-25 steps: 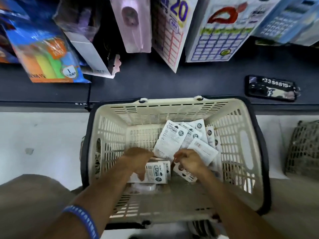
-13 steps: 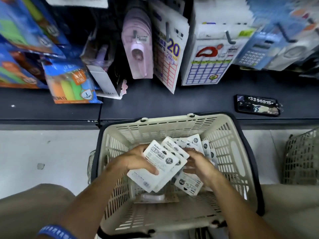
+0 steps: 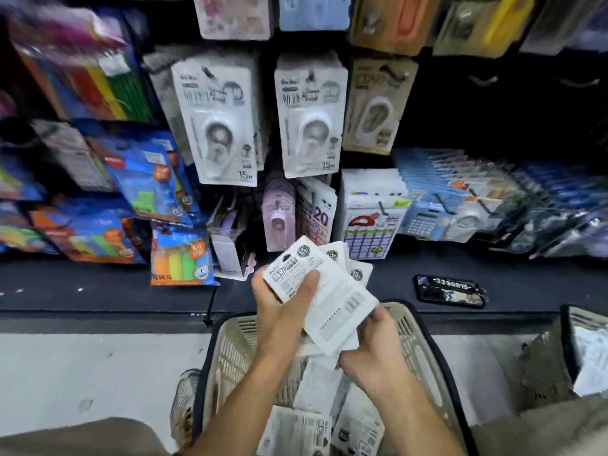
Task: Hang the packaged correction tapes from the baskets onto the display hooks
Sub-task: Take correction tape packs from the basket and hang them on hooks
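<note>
Gripping a fanned stack of correction tape packs [image 3: 324, 292] above the basket [image 3: 424, 350], both hands: left [image 3: 283, 311] on top, right [image 3: 371, 350] beneath.

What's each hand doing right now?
Left hand: grips the fanned stack of white carded correction-tape packs.
Right hand: holds the same stack's lower edge.

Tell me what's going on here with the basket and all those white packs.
A person is restocking a shop display. Both hands hold a fanned stack of packaged correction tapes above the cream basket: the left hand grips its upper end, the right hand its lower end. More packs lie in the basket. Matching packs already hang on hooks above. None from this stack is hung yet.
</note>
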The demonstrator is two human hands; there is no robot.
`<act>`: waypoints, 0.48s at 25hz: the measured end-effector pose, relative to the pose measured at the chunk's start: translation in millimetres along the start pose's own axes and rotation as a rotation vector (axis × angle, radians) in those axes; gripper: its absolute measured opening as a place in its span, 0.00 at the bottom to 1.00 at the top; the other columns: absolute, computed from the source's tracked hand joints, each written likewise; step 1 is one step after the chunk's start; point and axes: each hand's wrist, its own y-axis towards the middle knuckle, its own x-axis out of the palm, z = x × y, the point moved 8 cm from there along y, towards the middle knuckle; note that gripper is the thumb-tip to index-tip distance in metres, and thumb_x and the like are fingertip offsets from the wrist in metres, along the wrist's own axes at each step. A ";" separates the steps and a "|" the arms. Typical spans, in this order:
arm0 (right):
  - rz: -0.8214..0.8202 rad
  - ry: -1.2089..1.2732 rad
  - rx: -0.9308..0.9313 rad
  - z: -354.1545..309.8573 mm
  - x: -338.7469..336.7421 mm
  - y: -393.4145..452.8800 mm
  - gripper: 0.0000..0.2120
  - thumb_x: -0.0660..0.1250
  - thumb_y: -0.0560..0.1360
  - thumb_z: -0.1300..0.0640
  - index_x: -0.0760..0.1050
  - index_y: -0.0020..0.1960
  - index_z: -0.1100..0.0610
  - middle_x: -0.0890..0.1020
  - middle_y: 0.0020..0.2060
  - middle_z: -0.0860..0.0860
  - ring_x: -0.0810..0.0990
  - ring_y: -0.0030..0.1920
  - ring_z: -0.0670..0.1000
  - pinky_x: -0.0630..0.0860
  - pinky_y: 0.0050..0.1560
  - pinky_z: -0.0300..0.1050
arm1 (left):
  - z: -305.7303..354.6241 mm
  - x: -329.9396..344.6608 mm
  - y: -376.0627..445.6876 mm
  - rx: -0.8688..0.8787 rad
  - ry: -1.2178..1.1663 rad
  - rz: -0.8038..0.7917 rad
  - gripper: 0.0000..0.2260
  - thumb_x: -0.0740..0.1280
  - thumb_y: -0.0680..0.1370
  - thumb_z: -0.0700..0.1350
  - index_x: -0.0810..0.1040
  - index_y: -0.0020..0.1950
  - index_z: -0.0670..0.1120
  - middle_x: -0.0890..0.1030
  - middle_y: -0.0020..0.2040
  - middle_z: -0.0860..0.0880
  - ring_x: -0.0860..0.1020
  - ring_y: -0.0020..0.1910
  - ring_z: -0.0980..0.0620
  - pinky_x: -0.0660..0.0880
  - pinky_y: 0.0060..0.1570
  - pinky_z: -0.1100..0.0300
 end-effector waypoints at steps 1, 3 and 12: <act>-0.051 -0.022 -0.001 -3.4 11.7 -5.4 0.22 0.61 0.78 0.49 0.80 0.65 0.60 0.81 0.64 0.61 0.80 0.64 0.63 0.75 0.65 0.63 | 10.5 2.0 0.0 0.022 0.017 -0.007 0.32 0.79 0.64 0.63 0.71 0.65 0.61 0.85 0.52 0.65 0.83 0.50 0.66 0.80 0.44 0.69; -0.125 -0.036 -0.005 -3.8 31.5 -15.4 0.24 0.66 0.77 0.46 0.80 0.66 0.59 0.79 0.66 0.61 0.80 0.64 0.62 0.79 0.59 0.60 | 20.7 13.4 1.4 -0.005 0.081 -0.120 0.29 0.75 0.67 0.64 0.74 0.66 0.62 0.85 0.57 0.61 0.83 0.54 0.64 0.80 0.54 0.65; 0.035 -0.170 -0.035 -14.8 29.2 -29.5 0.33 0.72 0.71 0.39 0.78 0.68 0.58 0.82 0.62 0.63 0.79 0.65 0.64 0.79 0.62 0.59 | 53.8 30.9 -11.4 0.026 0.644 -0.307 0.14 0.61 0.83 0.58 0.79 0.67 0.63 0.80 0.58 0.51 0.77 0.63 0.45 0.73 0.66 0.55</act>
